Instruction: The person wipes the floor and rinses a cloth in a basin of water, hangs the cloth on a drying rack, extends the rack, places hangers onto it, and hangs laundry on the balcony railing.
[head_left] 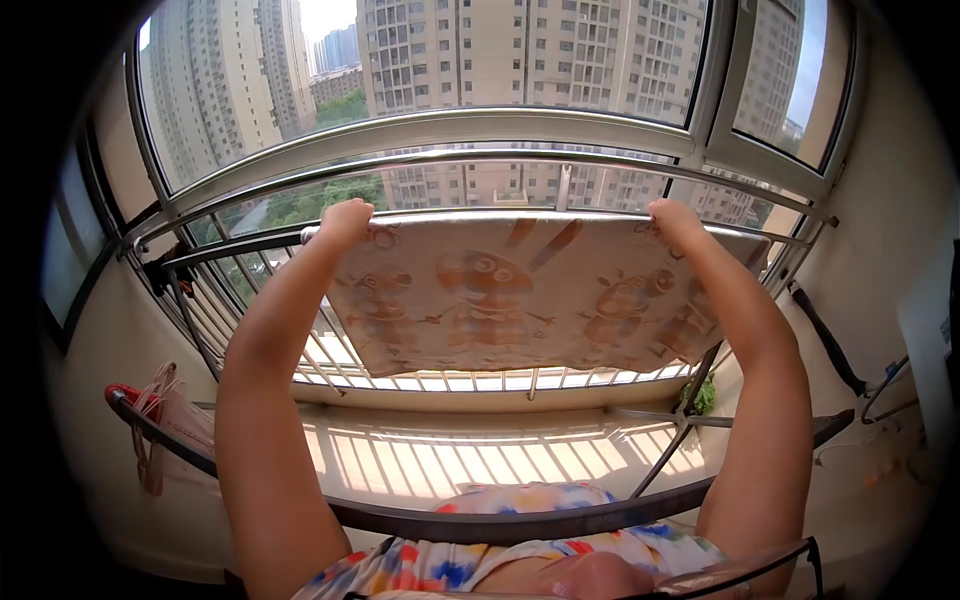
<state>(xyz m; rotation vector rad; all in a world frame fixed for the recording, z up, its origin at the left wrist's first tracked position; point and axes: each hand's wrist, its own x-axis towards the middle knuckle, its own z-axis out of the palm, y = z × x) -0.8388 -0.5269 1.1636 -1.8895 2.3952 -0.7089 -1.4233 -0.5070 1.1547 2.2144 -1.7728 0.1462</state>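
A pale cloth (490, 300) with faded cartoon figures hangs over the far bar of a dark drying rack (235, 245), in front of the window railing. At the cloth's upper left edge, my left hand (347, 218) is closed with its fingers curled over the top. My right hand (675, 218) pinches the upper edge further right, near the other end. Between the two hands the cloth's top edge runs nearly straight, and its lower edge hangs free.
The rack's near bar (520, 525) curves across in front of my body. Pink cords (155, 410) hang from its left end. Metal railing (480, 157) crosses before the windows. A green plant (705, 396) stands low at right, by the rack's leg.
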